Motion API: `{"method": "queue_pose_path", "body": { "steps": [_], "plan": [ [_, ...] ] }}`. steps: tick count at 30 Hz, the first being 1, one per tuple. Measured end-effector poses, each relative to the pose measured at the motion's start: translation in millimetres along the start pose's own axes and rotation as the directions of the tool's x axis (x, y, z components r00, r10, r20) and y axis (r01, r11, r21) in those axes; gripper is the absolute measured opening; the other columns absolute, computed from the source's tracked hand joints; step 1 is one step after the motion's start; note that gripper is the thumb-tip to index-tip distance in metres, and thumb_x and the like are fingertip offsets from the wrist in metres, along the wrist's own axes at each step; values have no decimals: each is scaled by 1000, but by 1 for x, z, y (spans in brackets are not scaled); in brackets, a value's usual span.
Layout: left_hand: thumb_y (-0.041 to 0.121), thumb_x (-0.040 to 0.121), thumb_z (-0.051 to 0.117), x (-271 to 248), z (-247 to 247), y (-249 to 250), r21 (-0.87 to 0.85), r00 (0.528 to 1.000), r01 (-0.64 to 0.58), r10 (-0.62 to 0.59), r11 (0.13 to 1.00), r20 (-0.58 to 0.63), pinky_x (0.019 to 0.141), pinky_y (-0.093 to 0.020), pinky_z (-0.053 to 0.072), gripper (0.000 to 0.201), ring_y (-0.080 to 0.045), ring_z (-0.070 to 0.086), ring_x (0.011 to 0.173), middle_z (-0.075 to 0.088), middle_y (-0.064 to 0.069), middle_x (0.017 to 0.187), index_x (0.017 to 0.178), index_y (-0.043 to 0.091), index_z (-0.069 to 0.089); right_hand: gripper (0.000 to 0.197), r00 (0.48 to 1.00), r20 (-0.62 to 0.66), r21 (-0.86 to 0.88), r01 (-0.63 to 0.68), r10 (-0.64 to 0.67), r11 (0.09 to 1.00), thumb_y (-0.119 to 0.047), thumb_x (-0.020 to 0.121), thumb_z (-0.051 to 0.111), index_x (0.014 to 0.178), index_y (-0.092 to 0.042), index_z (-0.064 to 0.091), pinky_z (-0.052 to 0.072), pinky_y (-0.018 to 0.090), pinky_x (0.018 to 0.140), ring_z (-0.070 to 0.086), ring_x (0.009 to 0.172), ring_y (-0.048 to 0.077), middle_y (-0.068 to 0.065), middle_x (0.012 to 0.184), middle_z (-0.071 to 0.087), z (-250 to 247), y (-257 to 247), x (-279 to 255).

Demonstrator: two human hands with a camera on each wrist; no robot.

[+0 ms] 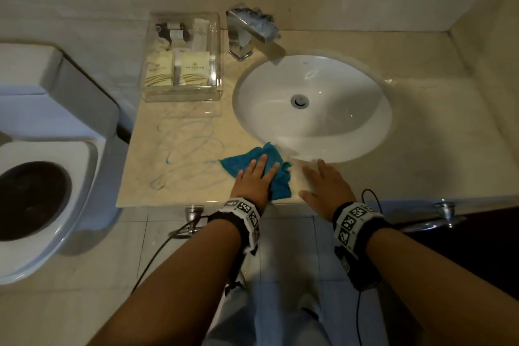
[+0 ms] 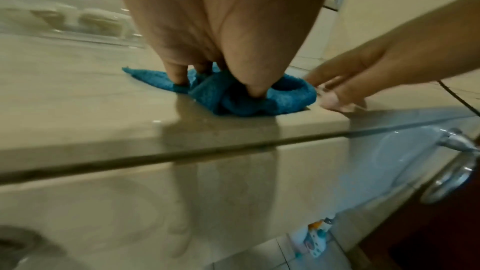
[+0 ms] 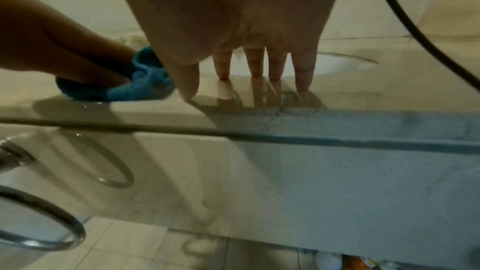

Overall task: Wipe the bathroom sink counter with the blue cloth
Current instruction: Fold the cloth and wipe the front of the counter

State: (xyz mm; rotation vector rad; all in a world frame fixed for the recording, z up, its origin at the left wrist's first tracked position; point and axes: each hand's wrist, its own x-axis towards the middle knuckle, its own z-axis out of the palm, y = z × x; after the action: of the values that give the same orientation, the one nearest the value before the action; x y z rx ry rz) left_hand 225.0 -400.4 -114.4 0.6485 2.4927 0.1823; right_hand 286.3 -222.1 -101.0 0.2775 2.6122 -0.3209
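The left hand (image 1: 254, 181) lies flat on the blue cloth (image 1: 276, 177), fingers stretched forward and pressing it down onto the marble counter (image 1: 174, 185), right at the front edge and just beside the near rim of the white sink basin (image 1: 311, 105). From the left wrist view the cloth (image 2: 241, 95) is bunched into folds under the fingertips (image 2: 179, 75) rather than spread out, so it is pressed, not gripped. The right hand (image 1: 325, 184) holds nothing; its fingers (image 3: 255, 63) are straight and spread, tips resting on the bare stone next to the cloth, bracing. Blue looping scribbles (image 1: 191, 146) cover the counter to the left of the cloth, running up toward the clear acrylic amenity tray (image 1: 182, 56) near the chrome faucet (image 1: 250, 34). I'd judge the wiping is in its early stretch, since those marks look untouched. The next stroke calls for sliding the cloth leftward across the scribbles with firm downward pressure, stopping short of the tray; flattening the cloth first would probably cover more stone per pass
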Motion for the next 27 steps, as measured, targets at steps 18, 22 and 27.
{"method": "queue_pose_path", "body": {
  "steps": [18,22,27],
  "plan": [
    [26,100,38,-2,17,5,44,989,-59,64,997,-133,117,-35,16,59,-25,9,145,-3,-3,160,152,24,9,70,998,21,-14,-56,56,998,-53,91,40,147,-31,3,16,51,116,-2,145,27,6,157,-8,5,-6,3],
    [13,95,45,-6,-2,-8,-233,965,6,-67,972,-255,110,-40,33,65,-29,26,138,10,-6,157,151,27,14,70,999,22,3,-25,25,1000,-52,91,40,147,-31,4,16,53,115,-2,145,29,7,157,-8,4,-4,2],
    [37,102,27,-2,12,20,-248,957,110,-170,963,-235,118,-39,10,46,-25,7,146,0,-7,160,148,30,27,70,999,-3,-23,-37,37,999,-53,91,38,147,-32,2,16,52,115,-2,145,28,6,157,-9,10,-2,3]
  ]
}}
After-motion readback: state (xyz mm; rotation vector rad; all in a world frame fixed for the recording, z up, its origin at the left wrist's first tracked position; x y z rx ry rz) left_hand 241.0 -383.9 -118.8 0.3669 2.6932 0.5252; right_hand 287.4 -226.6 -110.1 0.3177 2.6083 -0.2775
